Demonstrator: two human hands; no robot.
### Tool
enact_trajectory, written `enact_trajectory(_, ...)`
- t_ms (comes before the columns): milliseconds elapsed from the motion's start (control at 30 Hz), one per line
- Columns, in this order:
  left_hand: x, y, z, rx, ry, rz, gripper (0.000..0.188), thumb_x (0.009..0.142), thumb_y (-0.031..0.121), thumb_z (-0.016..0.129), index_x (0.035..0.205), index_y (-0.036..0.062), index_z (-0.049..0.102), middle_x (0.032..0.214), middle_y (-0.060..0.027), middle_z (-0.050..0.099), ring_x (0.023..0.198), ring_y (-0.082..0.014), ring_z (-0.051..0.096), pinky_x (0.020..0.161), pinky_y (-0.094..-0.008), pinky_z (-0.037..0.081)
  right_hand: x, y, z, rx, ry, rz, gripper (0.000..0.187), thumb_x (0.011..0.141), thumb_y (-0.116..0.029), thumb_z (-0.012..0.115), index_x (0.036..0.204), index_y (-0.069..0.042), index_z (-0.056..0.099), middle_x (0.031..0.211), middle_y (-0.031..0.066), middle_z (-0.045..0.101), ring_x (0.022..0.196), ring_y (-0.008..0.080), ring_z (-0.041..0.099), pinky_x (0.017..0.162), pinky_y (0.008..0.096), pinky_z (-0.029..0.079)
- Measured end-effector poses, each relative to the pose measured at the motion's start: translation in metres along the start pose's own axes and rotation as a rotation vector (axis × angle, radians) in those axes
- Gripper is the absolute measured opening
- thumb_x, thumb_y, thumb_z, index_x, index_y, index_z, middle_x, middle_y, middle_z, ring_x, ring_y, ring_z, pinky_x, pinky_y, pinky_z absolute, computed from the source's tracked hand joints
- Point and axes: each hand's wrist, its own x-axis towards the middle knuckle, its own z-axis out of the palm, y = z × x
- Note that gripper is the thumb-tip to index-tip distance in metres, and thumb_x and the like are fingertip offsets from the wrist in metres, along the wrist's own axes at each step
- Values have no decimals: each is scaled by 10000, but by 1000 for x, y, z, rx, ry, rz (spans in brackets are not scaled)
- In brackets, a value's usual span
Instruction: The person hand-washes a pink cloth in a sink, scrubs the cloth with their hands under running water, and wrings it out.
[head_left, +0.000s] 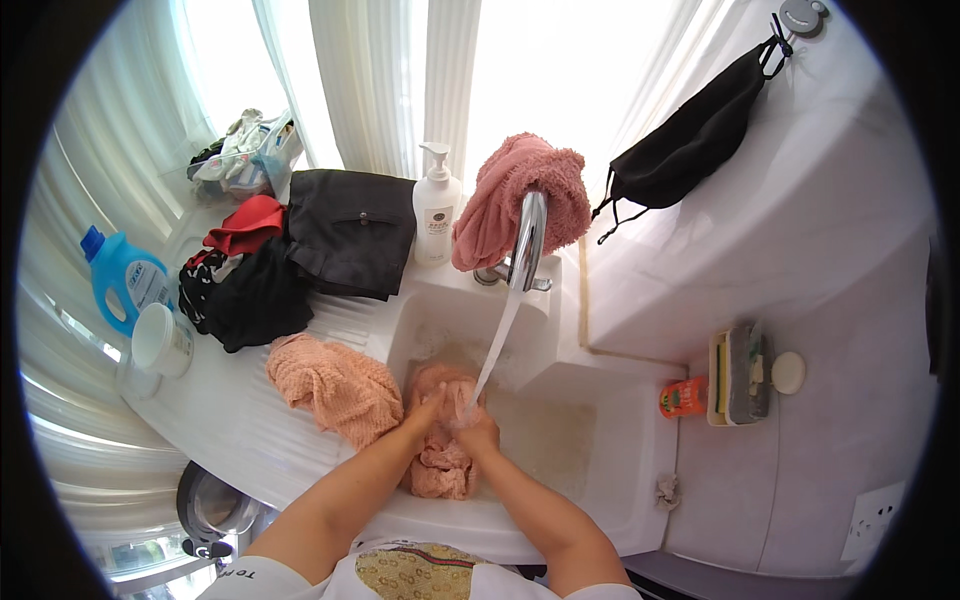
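Observation:
A wet peach-pink cloth (443, 472) lies bunched in the white sink (628, 470), under a stream of water (497, 345) from the chrome faucet (528, 245). My left hand (428, 410) grips its left side, the fingers partly sunk in the folds. Close beside it, my right hand (481, 434) is closed on the cloth's right side, right by the falling water. Cloudy water covers the basin's bottom. On the ribbed drainboard at the left, a peach textured towel (335, 388) rests in a heap near my left forearm.
A dusty-pink cloth (515, 195) drapes over the faucet. Behind the sink stands a white pump bottle (436, 210). Dark folded fabric (350, 235), black clothes (260, 305), a white tub (160, 340) and a blue detergent bottle (125, 280) occupy the left. A black mask (690, 135) hangs right.

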Motion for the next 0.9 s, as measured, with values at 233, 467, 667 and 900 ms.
enact_trajectory(233,65,-36,-12,-948,-1392,183,373,836,210,479,1148,27,569,1081,-171,614,1026,-328,585,894,-413,483,-53,-2,-35,10,-179,-716,434,584,-135,719,990,-32,605,996,158,615,934,293,608,816,358,478)
enact_trajectory(467,-14,8,-2,-643,-617,-96,464,701,98,477,1156,55,561,1136,-191,591,1122,-370,534,987,-501,433,-33,35,-48,550,-25,-543,778,727,-78,691,1413,-72,323,1387,123,388,1270,276,412,1023,387,372)
enact_trajectory(667,15,-23,-12,-417,-466,-122,394,617,1,503,1002,68,551,939,-116,564,963,-312,560,876,-452,501,-4,-75,-108,613,177,-586,760,834,-5,561,1479,-41,161,1527,150,205,1404,252,227,1103,401,237)
enact_trajectory(900,17,-23,-11,-397,-259,-76,363,619,2,531,972,84,536,881,-91,519,861,-276,551,803,-421,509,17,-128,-134,759,18,-535,768,835,30,510,1492,-59,123,1560,126,120,1436,214,124,1104,308,188)
